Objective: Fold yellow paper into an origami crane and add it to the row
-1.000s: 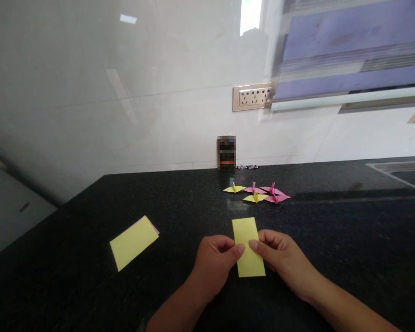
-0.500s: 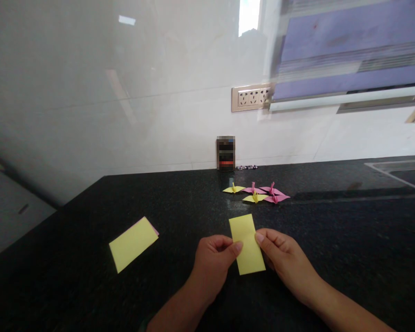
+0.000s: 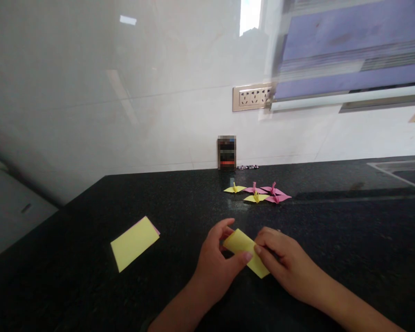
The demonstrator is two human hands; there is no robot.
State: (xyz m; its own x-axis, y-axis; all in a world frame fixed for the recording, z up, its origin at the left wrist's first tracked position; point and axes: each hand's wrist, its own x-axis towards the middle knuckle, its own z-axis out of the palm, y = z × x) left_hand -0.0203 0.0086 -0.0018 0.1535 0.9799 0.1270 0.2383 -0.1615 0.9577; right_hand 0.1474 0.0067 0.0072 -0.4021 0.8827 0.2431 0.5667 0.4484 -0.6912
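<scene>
A yellow sheet of paper (image 3: pixel 242 244) is held between my two hands, tilted and bent over at its upper left end. My left hand (image 3: pixel 218 259) has its thumb on the paper's face, with the index finger raised beyond the far edge and other fingers behind it. My right hand (image 3: pixel 282 259) pinches the paper's right edge between thumb and fingers. Beyond them on the dark countertop sit yellow paper cranes (image 3: pixel 256 198) and pink paper cranes (image 3: pixel 277 198) in two rows.
Yellow paper (image 3: pixel 134 244) with a pink edge beneath lies on the countertop (image 3: pixel 180 203) at left. A dark box, pixelated (image 3: pixel 227 154), stands against the wall beside a small beaded strip (image 3: pixel 248 167). A socket panel (image 3: pixel 252 97) is on the wall. A recessed frame (image 3: pixel 397 173) lies at right.
The yellow sheet has turned from nearly upright to a slant, and its upper end now bends over. My left hand's fingers have spread and reached up behind it.
</scene>
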